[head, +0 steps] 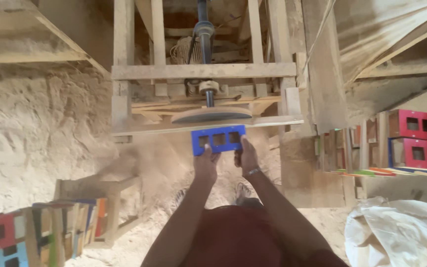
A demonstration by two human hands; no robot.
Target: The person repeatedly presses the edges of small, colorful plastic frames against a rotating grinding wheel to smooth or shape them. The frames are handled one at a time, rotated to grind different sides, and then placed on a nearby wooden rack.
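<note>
Blue block (218,139) held crosswise under the sanding disc (211,115).
Your left hand (206,164) and right hand (245,157) each grasp one lower end; the block's long axis runs left–right.

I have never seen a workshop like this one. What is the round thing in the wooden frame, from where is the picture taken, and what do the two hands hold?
The picture comes from a camera on the person's head, looking down. The left hand and the right hand both grip a blue painted wooden block with three square holes, held up against a flat round disc on a vertical metal shaft, mounted in a rough wooden frame. Pale sawdust is piled around. Similar red blocks stand at the right, and more coloured blocks at the lower left.
</note>
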